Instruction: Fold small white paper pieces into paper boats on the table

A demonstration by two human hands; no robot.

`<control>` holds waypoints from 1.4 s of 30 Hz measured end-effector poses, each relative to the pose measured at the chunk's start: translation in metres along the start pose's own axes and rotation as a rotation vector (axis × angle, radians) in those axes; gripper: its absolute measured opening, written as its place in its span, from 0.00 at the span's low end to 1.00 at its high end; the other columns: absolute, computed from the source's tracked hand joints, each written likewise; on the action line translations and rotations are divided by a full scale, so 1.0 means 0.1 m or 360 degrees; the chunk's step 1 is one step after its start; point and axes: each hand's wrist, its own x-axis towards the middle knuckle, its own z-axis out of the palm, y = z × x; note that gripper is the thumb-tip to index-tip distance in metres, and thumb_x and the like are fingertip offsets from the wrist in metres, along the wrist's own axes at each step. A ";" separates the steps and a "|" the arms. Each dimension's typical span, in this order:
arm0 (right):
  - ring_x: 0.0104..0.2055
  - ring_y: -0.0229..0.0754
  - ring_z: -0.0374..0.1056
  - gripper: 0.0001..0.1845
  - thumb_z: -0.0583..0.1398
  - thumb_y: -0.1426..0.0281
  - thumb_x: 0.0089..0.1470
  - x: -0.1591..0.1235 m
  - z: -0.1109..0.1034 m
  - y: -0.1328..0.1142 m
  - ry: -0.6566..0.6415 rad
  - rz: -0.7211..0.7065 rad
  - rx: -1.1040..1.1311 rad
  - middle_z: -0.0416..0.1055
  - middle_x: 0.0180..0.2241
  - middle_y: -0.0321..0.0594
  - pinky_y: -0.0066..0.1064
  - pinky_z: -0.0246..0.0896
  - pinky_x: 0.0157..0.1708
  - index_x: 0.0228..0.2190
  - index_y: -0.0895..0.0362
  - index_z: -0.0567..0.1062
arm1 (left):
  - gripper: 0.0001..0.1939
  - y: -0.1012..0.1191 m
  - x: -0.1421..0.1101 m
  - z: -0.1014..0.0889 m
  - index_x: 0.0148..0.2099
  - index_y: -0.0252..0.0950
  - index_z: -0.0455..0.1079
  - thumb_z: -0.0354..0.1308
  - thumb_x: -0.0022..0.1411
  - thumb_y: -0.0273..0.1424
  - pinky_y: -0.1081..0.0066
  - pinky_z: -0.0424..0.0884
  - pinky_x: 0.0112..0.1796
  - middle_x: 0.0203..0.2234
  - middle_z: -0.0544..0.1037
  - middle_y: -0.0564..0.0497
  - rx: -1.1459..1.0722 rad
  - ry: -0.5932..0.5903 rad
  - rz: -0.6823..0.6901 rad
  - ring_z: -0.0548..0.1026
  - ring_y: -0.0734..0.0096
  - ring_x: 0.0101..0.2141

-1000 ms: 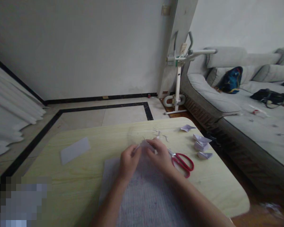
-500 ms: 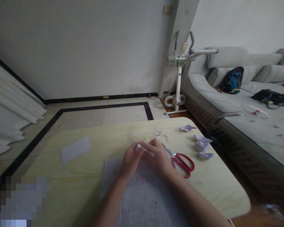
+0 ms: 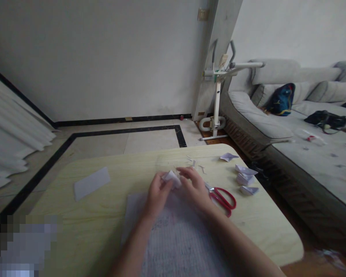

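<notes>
A small folded piece of white paper (image 3: 172,177) is pinched between the thumb and fingers of my left hand (image 3: 158,192). My right hand (image 3: 194,186) is at the paper's right edge, its fingers spread and reaching past it; whether its thumb touches the paper I cannot tell. Under both hands lies a large sheet covered in faint writing (image 3: 175,238). Just right of my right hand, scissors with red handles (image 3: 223,200) rest on the table, their blades partly hidden. Thin paper scraps (image 3: 202,168) are scattered beyond my fingers.
Several folded paper boats (image 3: 245,179) sit along the right side of the wooden table (image 3: 265,227). A white paper rectangle (image 3: 92,183) lies to the left. Past the table stand a white exercise machine (image 3: 217,100) and a grey sofa (image 3: 265,119) with bags.
The folded paper has turned and shows a broader face instead of a thin strip. My right hand's fingers have loosened and extended; my left hand keeps its pinch.
</notes>
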 end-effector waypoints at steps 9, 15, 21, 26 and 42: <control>0.31 0.38 0.66 0.08 0.60 0.67 0.55 0.03 0.03 -0.04 -0.0080 0.0128 0.0021 0.70 0.28 0.37 0.27 0.60 0.32 0.29 0.57 0.77 | 0.12 0.02 -0.03 0.00 0.36 0.33 0.72 0.54 0.60 0.37 0.75 0.66 0.31 0.27 0.75 0.53 0.0248 -0.0116 0.0064 0.72 0.70 0.30; 0.33 0.39 0.68 0.08 0.61 0.65 0.53 0.05 0.02 -0.03 -0.0064 0.0206 0.0129 0.73 0.29 0.38 0.29 0.62 0.33 0.29 0.57 0.78 | 0.12 -0.01 -0.02 -0.02 0.35 0.34 0.72 0.53 0.61 0.36 0.75 0.65 0.32 0.25 0.73 0.53 0.0447 -0.0072 0.0195 0.70 0.70 0.29; 0.33 0.40 0.69 0.08 0.61 0.66 0.52 0.05 0.02 -0.03 -0.0039 0.0224 0.0151 0.74 0.29 0.40 0.30 0.64 0.35 0.29 0.57 0.79 | 0.13 -0.03 -0.04 0.00 0.41 0.35 0.74 0.51 0.63 0.37 0.73 0.66 0.36 0.29 0.75 0.51 0.0388 -0.0145 0.0242 0.71 0.67 0.33; 0.31 0.39 0.68 0.09 0.63 0.65 0.50 0.04 0.03 0.01 -0.0003 0.0278 0.0228 0.73 0.27 0.39 0.29 0.64 0.33 0.27 0.58 0.78 | 0.12 -0.02 -0.05 0.00 0.39 0.35 0.74 0.52 0.62 0.36 0.74 0.66 0.36 0.29 0.76 0.52 0.0374 -0.0119 0.0251 0.72 0.68 0.33; 0.32 0.39 0.69 0.09 0.61 0.65 0.52 0.06 0.01 -0.03 -0.0106 0.0240 0.0190 0.74 0.27 0.39 0.29 0.63 0.33 0.27 0.58 0.79 | 0.12 -0.02 -0.03 -0.01 0.37 0.35 0.75 0.55 0.60 0.37 0.73 0.67 0.36 0.29 0.78 0.51 0.0429 -0.0075 0.0253 0.73 0.65 0.34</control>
